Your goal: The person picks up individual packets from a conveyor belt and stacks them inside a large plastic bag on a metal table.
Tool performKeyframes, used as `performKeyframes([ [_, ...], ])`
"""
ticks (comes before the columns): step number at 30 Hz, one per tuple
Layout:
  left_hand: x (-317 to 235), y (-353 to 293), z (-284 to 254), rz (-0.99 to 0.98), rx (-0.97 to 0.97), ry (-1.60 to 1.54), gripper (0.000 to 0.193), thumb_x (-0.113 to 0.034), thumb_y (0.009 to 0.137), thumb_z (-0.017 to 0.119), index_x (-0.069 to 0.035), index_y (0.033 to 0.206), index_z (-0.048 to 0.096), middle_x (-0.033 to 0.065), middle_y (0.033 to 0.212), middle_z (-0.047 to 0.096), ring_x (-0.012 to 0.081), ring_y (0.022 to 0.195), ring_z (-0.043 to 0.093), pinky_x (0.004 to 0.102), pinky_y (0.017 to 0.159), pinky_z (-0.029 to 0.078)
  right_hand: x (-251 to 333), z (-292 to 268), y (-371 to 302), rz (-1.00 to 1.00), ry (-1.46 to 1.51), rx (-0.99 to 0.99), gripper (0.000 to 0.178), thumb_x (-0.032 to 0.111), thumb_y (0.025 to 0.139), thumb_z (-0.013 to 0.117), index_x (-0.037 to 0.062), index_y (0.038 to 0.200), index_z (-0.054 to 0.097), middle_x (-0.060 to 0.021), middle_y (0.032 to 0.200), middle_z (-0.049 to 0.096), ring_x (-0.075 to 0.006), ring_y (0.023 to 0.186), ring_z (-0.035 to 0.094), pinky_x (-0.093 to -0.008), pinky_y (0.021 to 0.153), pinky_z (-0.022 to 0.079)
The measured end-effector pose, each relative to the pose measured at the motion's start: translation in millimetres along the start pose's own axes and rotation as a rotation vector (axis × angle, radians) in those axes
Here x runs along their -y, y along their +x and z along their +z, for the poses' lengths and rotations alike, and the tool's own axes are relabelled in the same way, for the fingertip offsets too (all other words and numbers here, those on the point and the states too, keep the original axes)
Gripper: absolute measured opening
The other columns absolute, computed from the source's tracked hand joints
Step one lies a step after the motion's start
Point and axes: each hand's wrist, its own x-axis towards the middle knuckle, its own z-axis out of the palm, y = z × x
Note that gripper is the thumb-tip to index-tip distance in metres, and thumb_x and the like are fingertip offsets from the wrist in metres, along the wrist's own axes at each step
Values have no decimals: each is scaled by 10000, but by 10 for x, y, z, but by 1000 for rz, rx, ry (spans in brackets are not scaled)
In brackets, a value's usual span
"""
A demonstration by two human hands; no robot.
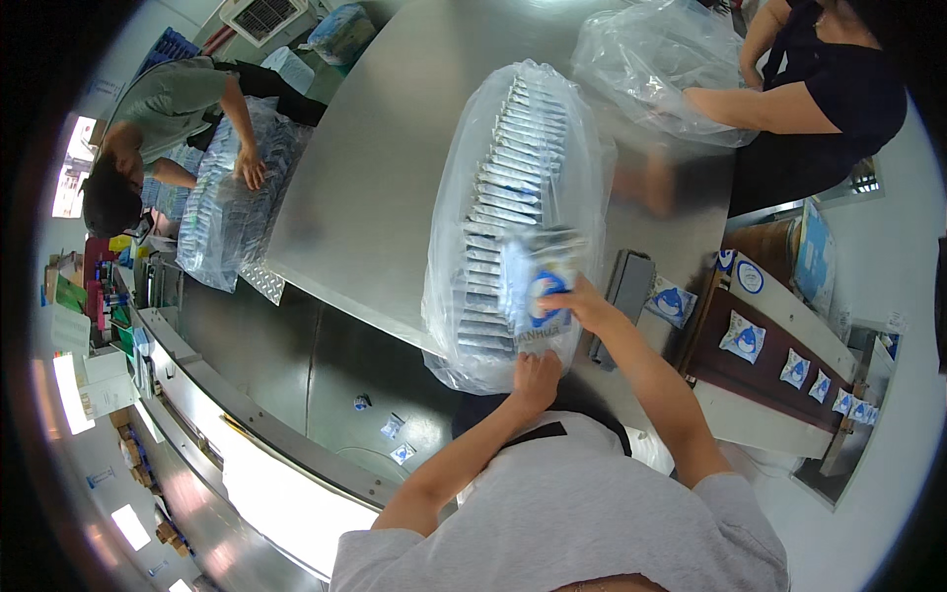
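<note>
My right hand [584,301] grips the right side of some silver packets [546,296] with a blue print, slightly blurred by motion. At their lower edge is my left hand [538,380], its fingers closed against the packets and its fingertips hidden. Beneath them a long clear plastic bag [449,227] lies on the metal table, its near end close to my body. Inside it a long row of silver packets [513,183] stands packed face to face. The held packets are above the near part of this row.
A person at the right handles another clear bag [641,69] on the metal table [365,178]. Another person at the left leans over a filled bag [232,212]. Single packets ride a brown conveyor [764,340] at right; a grey box [623,296] sits beside it. Several packets [393,426] lie on the floor.
</note>
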Motion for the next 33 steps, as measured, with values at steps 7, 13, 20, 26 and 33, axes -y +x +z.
performKeyframes([
  [7, 23, -92, 84, 86, -210, 79, 107, -108, 710, 614, -69, 803, 580, 85, 768, 646, 223, 804, 629, 353, 726, 440, -139, 115, -63, -121, -1870, 10, 758, 229, 484, 815, 1, 1096, 431, -175, 1097, 536, -334, 1035, 538, -418, 876, 419],
  [13, 122, -240, -99, 92, -302, 58, 130, -91, 712, 599, -56, 837, 589, 86, 765, 647, 219, 775, 638, 335, 685, 466, 86, 139, -259, -277, -1872, 51, 802, 220, 456, 819, 35, 1140, 444, -124, 1090, 541, -293, 988, 546, -451, 882, 401],
  [20, 14, -242, -196, 182, -89, -63, 64, -70, 694, 606, -80, 743, 645, 102, 703, 666, 243, 668, 673, 354, 591, 517, -718, 279, -68, -51, -2009, 215, 864, 217, 508, 799, 58, 1258, 401, -149, 1190, 495, -367, 1090, 487, -556, 897, 365],
  [26, 96, -248, -33, 291, 15, -137, 124, -95, 712, 606, -53, 821, 648, 145, 805, 664, 311, 708, 658, 397, 606, 527, -1046, 326, -138, 18, -1861, 168, 1047, 241, 638, 756, 135, 1455, 110, -207, 1448, 201, -483, 1306, 203, -687, 986, 219],
  [33, 427, -342, -559, 244, -134, -581, 165, -150, 769, 658, -62, 909, 659, 131, 901, 662, 306, 831, 629, 366, 724, 495, -864, 463, -309, 166, -1608, 158, 1078, 371, 687, 716, 200, 1475, 0, -233, 1450, 218, -574, 1292, 130, -717, 926, 265],
])
